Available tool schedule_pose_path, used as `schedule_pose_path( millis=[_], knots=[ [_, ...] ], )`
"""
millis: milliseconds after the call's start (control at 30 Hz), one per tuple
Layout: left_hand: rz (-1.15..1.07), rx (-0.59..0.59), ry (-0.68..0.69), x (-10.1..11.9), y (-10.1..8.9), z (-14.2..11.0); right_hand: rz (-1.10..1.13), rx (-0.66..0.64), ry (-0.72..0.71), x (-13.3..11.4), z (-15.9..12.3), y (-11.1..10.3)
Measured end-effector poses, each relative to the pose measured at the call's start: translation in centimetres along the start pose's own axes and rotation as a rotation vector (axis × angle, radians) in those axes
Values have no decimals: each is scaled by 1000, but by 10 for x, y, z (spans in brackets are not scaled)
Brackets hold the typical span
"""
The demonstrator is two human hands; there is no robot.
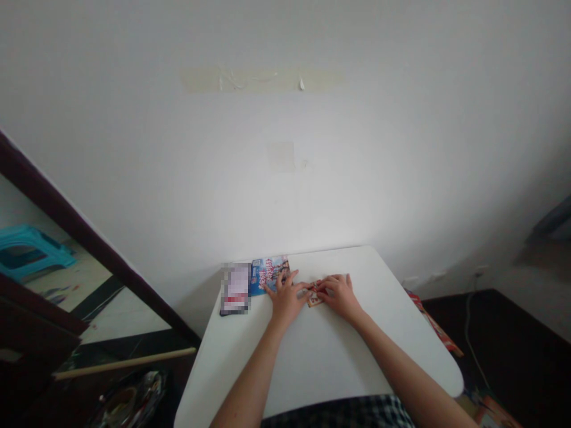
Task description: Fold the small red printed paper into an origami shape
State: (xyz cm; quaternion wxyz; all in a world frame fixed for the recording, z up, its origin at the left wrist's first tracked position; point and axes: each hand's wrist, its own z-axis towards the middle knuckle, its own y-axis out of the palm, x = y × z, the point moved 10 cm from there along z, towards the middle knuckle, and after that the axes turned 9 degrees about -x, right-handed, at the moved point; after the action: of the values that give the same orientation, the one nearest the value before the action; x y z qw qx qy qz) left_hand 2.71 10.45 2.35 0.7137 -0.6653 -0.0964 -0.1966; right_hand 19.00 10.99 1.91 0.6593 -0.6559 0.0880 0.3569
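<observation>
A small red and beige printed piece (314,301), like card or folded paper, lies between my two hands over the white table (321,356). My left hand (286,300) pinches its left side with thumb and forefinger, while the other fingers spread over the edge of a blue printed booklet (261,280). On the right side, my right hand (339,295) has its fingertips closed on the same piece and covers part of it. How the piece is folded is too small to make out.
A flat, dark-edged object (236,288) with a blurred face lies at the table's left. The white wall (285,208) rises behind. On the left are a mirror with a blue stool (33,249) reflected and a bin (129,401). A cable (468,327) hangs at right.
</observation>
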Motion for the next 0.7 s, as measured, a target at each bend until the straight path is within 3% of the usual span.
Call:
schedule_pose_path(
  millis=[700],
  knots=[
    [25,-48,-40,1,2,2,-59,-26,0,1,2,2]
  ],
)
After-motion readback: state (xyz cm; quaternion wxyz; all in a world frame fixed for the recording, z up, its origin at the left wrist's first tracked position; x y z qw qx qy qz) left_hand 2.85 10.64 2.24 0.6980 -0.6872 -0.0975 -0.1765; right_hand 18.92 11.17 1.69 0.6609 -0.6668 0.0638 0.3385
